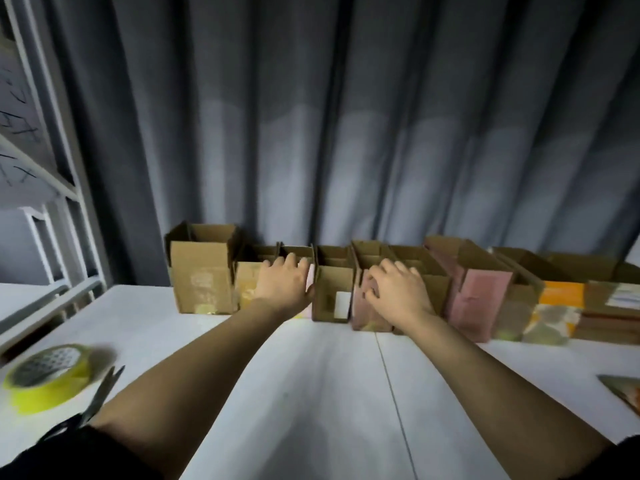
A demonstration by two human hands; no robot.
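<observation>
A row of open cardboard boxes stands along the far edge of a white table (311,393), against a grey curtain. My left hand (282,280) reaches over the second box from the left (247,282), its fingers hooked over that box's top edge. My right hand (394,289) lies on the front of a brown box (363,313) near the middle of the row, fingers curled over its front wall. Between the two hands stands a box with a white label (332,299). A taller box (202,271) ends the row at the left.
A roll of yellow tape (46,377) and a pair of scissors (100,396) lie at the near left. A pinkish box (474,299), an orange-fronted box (554,306) and more boxes continue to the right. A metal shelf frame (52,161) stands at the left. A brown corner (623,389) shows at the right edge.
</observation>
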